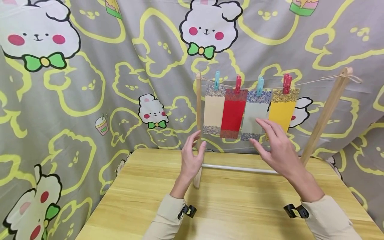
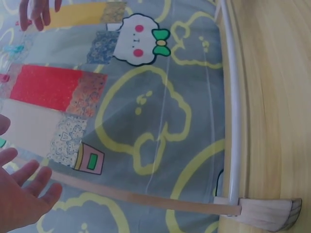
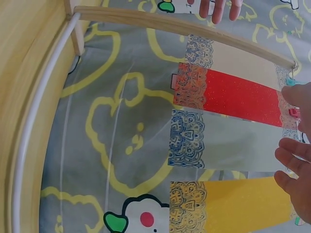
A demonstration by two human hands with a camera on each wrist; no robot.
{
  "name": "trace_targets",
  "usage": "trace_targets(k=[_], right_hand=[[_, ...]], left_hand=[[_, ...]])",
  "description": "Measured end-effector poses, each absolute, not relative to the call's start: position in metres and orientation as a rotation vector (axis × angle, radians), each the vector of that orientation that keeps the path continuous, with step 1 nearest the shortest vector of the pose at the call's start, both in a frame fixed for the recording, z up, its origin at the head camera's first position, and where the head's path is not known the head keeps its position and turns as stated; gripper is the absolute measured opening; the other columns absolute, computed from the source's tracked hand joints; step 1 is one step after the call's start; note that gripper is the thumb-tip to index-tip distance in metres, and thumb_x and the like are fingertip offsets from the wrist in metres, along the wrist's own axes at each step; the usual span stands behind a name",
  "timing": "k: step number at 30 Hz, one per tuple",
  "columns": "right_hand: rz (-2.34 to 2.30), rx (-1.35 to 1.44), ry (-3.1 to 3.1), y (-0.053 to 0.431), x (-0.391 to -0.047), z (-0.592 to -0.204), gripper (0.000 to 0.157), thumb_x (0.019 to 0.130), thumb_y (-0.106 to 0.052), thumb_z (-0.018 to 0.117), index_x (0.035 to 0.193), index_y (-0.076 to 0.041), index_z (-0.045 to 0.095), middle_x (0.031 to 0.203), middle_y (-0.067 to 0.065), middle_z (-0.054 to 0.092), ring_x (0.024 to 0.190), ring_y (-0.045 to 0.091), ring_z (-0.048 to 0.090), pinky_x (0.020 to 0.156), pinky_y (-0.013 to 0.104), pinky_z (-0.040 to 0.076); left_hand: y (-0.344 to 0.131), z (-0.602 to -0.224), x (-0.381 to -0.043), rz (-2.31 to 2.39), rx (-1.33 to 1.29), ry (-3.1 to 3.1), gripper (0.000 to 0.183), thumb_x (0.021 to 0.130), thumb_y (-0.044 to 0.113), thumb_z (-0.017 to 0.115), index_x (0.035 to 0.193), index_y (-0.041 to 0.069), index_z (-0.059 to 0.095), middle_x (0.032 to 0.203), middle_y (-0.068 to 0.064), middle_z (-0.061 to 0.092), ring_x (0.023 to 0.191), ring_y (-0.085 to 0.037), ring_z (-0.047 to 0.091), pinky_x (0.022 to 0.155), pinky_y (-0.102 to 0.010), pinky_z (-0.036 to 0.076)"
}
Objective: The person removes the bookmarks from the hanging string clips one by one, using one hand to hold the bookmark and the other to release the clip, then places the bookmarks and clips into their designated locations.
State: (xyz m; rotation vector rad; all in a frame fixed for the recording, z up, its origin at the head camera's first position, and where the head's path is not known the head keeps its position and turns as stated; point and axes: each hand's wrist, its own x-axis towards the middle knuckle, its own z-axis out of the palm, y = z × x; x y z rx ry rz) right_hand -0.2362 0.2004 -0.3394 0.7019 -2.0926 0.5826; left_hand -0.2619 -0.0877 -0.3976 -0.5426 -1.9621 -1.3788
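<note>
Four patterned paper strips hang side by side from a string (image 1: 315, 81): a cream strip (image 1: 214, 111), a red strip (image 1: 233, 115), a pale grey-green strip (image 1: 255, 111) and a yellow strip (image 1: 282, 111). Blue clothespins (image 1: 260, 86) and red clothespins (image 1: 287, 84) hold their tops. My left hand (image 1: 192, 155) is raised by the left post, below the cream strip, its fingers parted and empty. My right hand (image 1: 277, 148) overlaps the lower grey-green and yellow strips in the head view, fingers extended, thumb apart, holding nothing.
The wooden stand has a left post (image 1: 198, 103), a right post (image 1: 325, 116) and a white crossbar (image 1: 240, 168) low between them. It stands on a wooden table (image 1: 144, 193). A grey cartoon-print curtain (image 1: 120, 83) hangs behind.
</note>
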Motion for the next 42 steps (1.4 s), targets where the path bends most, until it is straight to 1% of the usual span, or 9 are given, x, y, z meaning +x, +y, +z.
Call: trace_targets(k=[2, 4, 9, 15, 20, 30, 34, 39, 42], right_hand=[[0.572, 0.705, -2.096, 0.199, -0.237, -0.338, 0.078, 0.081, -0.014, 0.085, 0.150, -0.008, 0.051, 0.142, 0.017, 0.056, 0.127, 0.035, 0.054, 0.096, 0.060, 0.052], [0.562, 0.711, -2.099, 0.197, -0.238, -0.336, 0.079, 0.080, -0.012, 0.086, 0.150, -0.008, 0.050, 0.141, 0.017, 0.056, 0.127, 0.035, 0.054, 0.097, 0.060, 0.052], [0.561, 0.733, -2.093, 0.193, -0.241, -0.333, 0.075, 0.081, -0.014, 0.086, 0.148, -0.005, 0.052, 0.140, 0.017, 0.057, 0.126, 0.035, 0.054, 0.100, 0.059, 0.050], [0.550, 0.749, -2.088, 0.188, -0.245, -0.329, 0.075, 0.081, -0.015, 0.086, 0.148, -0.005, 0.053, 0.140, 0.018, 0.056, 0.127, 0.036, 0.054, 0.099, 0.059, 0.051], [0.539, 0.764, -2.091, 0.185, -0.247, -0.326, 0.075, 0.082, -0.015, 0.085, 0.149, -0.005, 0.051, 0.142, 0.017, 0.055, 0.128, 0.035, 0.052, 0.100, 0.058, 0.050], [0.497, 0.802, -2.078, 0.178, -0.250, -0.319, 0.078, 0.079, -0.013, 0.087, 0.148, -0.003, 0.051, 0.142, 0.018, 0.054, 0.127, 0.035, 0.052, 0.102, 0.057, 0.049], [0.477, 0.816, -2.060, 0.174, -0.251, -0.314, 0.078, 0.079, -0.013, 0.087, 0.148, -0.003, 0.051, 0.143, 0.020, 0.054, 0.129, 0.037, 0.052, 0.104, 0.058, 0.048], [0.454, 0.827, -2.033, 0.169, -0.256, -0.304, 0.077, 0.079, -0.014, 0.088, 0.146, -0.002, 0.053, 0.143, 0.023, 0.055, 0.131, 0.039, 0.051, 0.106, 0.058, 0.047], [0.437, 0.835, -2.024, 0.167, -0.259, -0.298, 0.077, 0.079, -0.016, 0.089, 0.146, -0.002, 0.053, 0.142, 0.023, 0.055, 0.131, 0.039, 0.052, 0.107, 0.059, 0.047]], left_hand=[[-0.087, -0.397, -0.263, -1.383, -0.533, -1.955, 0.042, 0.101, 0.017, 0.065, 0.140, 0.002, 0.058, 0.132, -0.015, 0.064, 0.121, -0.033, 0.060, 0.096, -0.048, 0.053], [-0.087, -0.397, -0.263, -1.392, -0.522, -1.948, 0.042, 0.100, 0.016, 0.065, 0.139, 0.001, 0.058, 0.133, -0.018, 0.063, 0.121, -0.033, 0.060, 0.097, -0.048, 0.053], [-0.085, -0.393, -0.265, -1.408, -0.517, -1.920, 0.041, 0.099, 0.011, 0.066, 0.139, 0.002, 0.058, 0.134, -0.020, 0.062, 0.121, -0.034, 0.060, 0.097, -0.051, 0.054], [-0.084, -0.390, -0.267, -1.392, -0.518, -1.910, 0.040, 0.102, 0.020, 0.063, 0.138, 0.003, 0.059, 0.135, -0.017, 0.063, 0.120, -0.035, 0.061, 0.096, -0.051, 0.055], [-0.084, -0.388, -0.268, -1.391, -0.517, -1.910, 0.041, 0.102, 0.021, 0.063, 0.139, 0.003, 0.058, 0.136, -0.013, 0.063, 0.119, -0.036, 0.062, 0.097, -0.050, 0.054], [-0.081, -0.392, -0.268, -1.493, -0.546, -1.913, 0.042, 0.102, 0.016, 0.064, 0.140, 0.001, 0.057, 0.139, -0.019, 0.060, 0.126, -0.040, 0.059, 0.100, -0.057, 0.052], [-0.079, -0.389, -0.263, -1.587, -0.552, -1.909, 0.043, 0.102, 0.009, 0.063, 0.142, -0.003, 0.054, 0.142, -0.024, 0.056, 0.130, -0.045, 0.054, 0.104, -0.057, 0.049], [-0.077, -0.386, -0.267, -1.596, -0.553, -1.931, 0.043, 0.103, 0.013, 0.063, 0.142, -0.002, 0.054, 0.143, -0.022, 0.056, 0.132, -0.043, 0.053, 0.106, -0.056, 0.048], [-0.076, -0.388, -0.272, -1.578, -0.545, -1.951, 0.045, 0.102, 0.018, 0.065, 0.143, 0.003, 0.055, 0.145, -0.015, 0.057, 0.134, -0.037, 0.053, 0.106, -0.052, 0.049]])
